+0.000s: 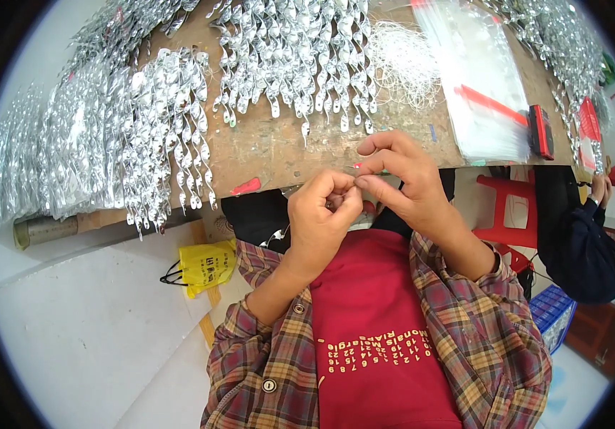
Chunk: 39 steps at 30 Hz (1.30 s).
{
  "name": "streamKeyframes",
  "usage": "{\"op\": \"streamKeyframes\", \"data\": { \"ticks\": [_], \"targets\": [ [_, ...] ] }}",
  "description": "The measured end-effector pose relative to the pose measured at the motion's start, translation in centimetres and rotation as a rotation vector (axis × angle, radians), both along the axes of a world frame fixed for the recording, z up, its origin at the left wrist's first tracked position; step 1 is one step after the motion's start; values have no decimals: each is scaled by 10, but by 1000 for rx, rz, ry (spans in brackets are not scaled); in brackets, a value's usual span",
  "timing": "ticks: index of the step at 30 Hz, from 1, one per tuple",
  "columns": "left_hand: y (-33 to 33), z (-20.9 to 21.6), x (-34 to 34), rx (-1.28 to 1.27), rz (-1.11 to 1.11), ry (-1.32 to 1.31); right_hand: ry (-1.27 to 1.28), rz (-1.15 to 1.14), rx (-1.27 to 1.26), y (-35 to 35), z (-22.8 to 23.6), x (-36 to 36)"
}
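Note:
My left hand (321, 214) and my right hand (399, 175) meet at the near edge of a brown wooden table (279, 146). Both pinch a very small piece between thumb and fingertips, with a tiny red-tipped bit (356, 166) showing where they touch. What the piece is I cannot make out. Rows of shiny silver twisted ornaments (293, 57) lie on the table just beyond my hands. More silver strands (164, 129) hang over the table's left edge.
A tangle of thin clear thread (404, 61) and clear plastic zip bags (479, 79) lie at the right. A red-black box (541, 131) sits beside the bags. A yellow bag (207, 266) lies on the floor. Another person's dark sleeve (579, 243) and a red stool (511, 207) are at right.

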<state>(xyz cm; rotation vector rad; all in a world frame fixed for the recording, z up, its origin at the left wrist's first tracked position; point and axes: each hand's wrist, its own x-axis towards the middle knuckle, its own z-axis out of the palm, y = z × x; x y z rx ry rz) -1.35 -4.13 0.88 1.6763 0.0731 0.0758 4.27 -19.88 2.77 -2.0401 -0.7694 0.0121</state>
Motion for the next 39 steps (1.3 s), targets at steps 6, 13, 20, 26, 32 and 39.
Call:
{"op": "streamKeyframes", "data": {
  "ticks": [6, 13, 20, 26, 32, 39],
  "targets": [
    [0, -2, -1, 193, 57, -110, -166, -61, -73, 3, 1, -9],
    [8, -1, 2, -464, -91, 280, 182, -15, 191, 0, -13, -10],
    [13, 0, 3, -584, -126, 393, 436, -85, 343, -9, -16, -4],
    [4, 2, 0, -379, -94, 299, 153, -42, 123, -4, -7, -6],
    [1, -2, -2, 14, -32, 33, 69, -35, 69, 2, -4, -7],
    [0, -1, -2, 94, 49, -61, -116, -85, -42, 3, 0, -12]
  ]
}}
